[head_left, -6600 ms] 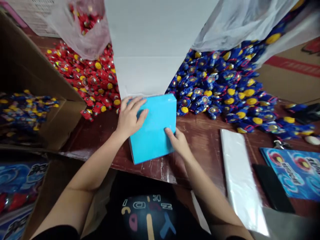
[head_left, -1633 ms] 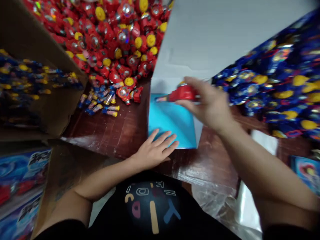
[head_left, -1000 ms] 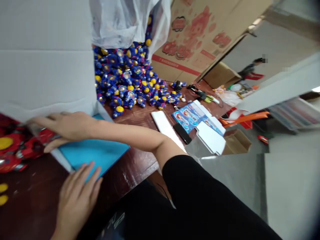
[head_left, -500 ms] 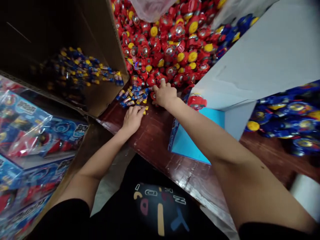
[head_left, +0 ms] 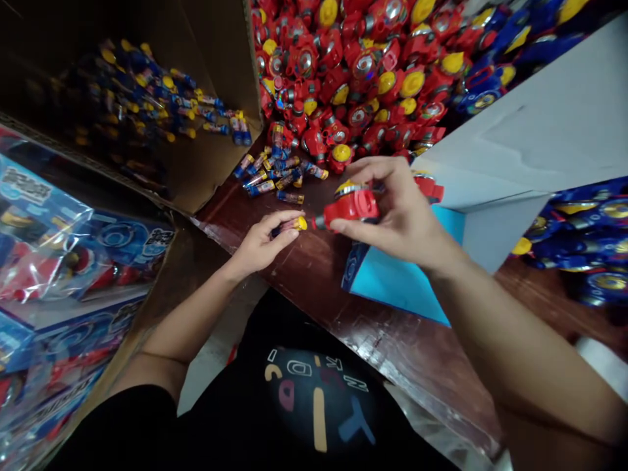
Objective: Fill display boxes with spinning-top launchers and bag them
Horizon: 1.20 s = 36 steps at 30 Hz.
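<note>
Left hand (head_left: pixel 267 242) pinches a small tube (head_left: pixel 293 225), yellow end out; right hand (head_left: pixel 400 216) grips a red toy (head_left: pixel 350 206), narrow end just beside it — probably angled so the two line up. Loose tubes (head_left: pixel 261 188), piled red toys (head_left: pixel 366 65) on table (head_left: pixel 309 261) — near, likely for reach.

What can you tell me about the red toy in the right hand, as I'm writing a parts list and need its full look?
The red toy looks like glossy plastic, with a yellow top ringed in silver and a narrow, dark end tipped in red. It lies roughly sideways, pinched between the thumb and fingers of the right hand, over the brown table. Its narrow end points toward the left hand, seemingly just short of the small yellow-capped tube there. Its far end is hidden.
</note>
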### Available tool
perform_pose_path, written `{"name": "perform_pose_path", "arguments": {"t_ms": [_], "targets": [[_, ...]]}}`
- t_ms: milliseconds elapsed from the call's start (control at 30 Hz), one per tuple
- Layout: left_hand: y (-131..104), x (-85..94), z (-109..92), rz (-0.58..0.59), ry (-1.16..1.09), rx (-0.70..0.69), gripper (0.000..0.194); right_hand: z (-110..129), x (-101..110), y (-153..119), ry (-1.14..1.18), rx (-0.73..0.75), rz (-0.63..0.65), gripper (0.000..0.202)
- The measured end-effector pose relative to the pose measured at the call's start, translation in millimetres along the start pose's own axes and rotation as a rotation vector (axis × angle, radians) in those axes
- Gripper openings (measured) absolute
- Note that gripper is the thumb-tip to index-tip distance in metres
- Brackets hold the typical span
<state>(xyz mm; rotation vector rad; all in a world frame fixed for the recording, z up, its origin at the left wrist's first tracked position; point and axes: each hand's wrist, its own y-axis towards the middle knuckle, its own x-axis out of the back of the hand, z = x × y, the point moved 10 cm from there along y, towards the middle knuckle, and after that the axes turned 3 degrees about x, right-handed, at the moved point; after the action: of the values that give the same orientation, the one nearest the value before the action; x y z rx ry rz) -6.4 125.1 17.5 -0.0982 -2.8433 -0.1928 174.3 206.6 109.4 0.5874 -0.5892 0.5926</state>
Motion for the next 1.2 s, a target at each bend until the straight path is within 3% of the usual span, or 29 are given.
{"name": "perform_pose_path", "arguments": {"t_ms": [133,200,267,333,400,500,567,633,700,733,800,900,1033,1200], "targets": [[-5.5,-28.0,-25.5,0.223,-0.249,0.076,0.038,16.1,-2.1,-29.4,0.106,0.100,-0.022,0.056],[-6.6,-32.4,-35.8,0.231,-0.214,0.051,0.036,19.9,-2.8,-35.7,0.050,0.135,-0.031,0.052],[-7.4,-29.2,-50.0,0.149,-0.079,-0.087,0.032,22.3,-2.0,-39.8,0.023,0.123,-0.061,0.048],[-12.2,-24.7,-67.3,0.017,0.134,-0.296,0.028,15.5,-4.4,-44.6,0.099,-0.024,-0.091,0.048],[-21.5,-26.3,-83.4,-0.096,0.383,-0.517,0.028,-0.4,-17.8,-56.4,0.316,-0.300,-0.079,0.054],[-33.4,-35.1,-98.0,-0.147,0.625,-0.768,0.037,-11.2,-39.0,-86.2,0.619,-0.654,-0.014,0.065],[-32.5,-34.3,-100.9,-0.141,0.615,-0.784,0.054,-6.9,-13.2,-96.2,0.516,-0.631,-0.071,0.062],[-26.3,-33.0,-97.3,-0.158,0.545,-0.672,0.083,4.8,44.2,-101.7,0.161,-0.461,-0.219,0.052],[-25.8,-51.3,-90.0,-0.126,0.517,-0.587,0.098,20.4,96.5,-110.1,-0.255,-0.298,-0.322,0.047],[-29.4,-73.1,-86.3,-0.052,0.538,-0.594,0.095,21.7,110.8,-113.9,-0.413,-0.262,-0.307,0.046],[-42.9,-129.6,-76.7,0.152,0.620,-0.671,0.070,8.7,119.2,-118.9,-0.593,-0.270,-0.189,0.044],[-55.8,-190.4,-59.1,0.286,0.703,-0.737,0.036,-21.3,102.8,-122.9,-0.665,-0.339,0.026,0.044],[-51.2,-213.1,-46.9,0.295,0.709,-0.691,0.036,-42.2,71.9,-116.2,-0.642,-0.340,0.243,0.048],[-49.8,-202.7,-60.2,0.281,0.665,-0.712,0.026,-55.9,57.9,-94.2,-0.690,-0.326,0.371,0.048]]}}
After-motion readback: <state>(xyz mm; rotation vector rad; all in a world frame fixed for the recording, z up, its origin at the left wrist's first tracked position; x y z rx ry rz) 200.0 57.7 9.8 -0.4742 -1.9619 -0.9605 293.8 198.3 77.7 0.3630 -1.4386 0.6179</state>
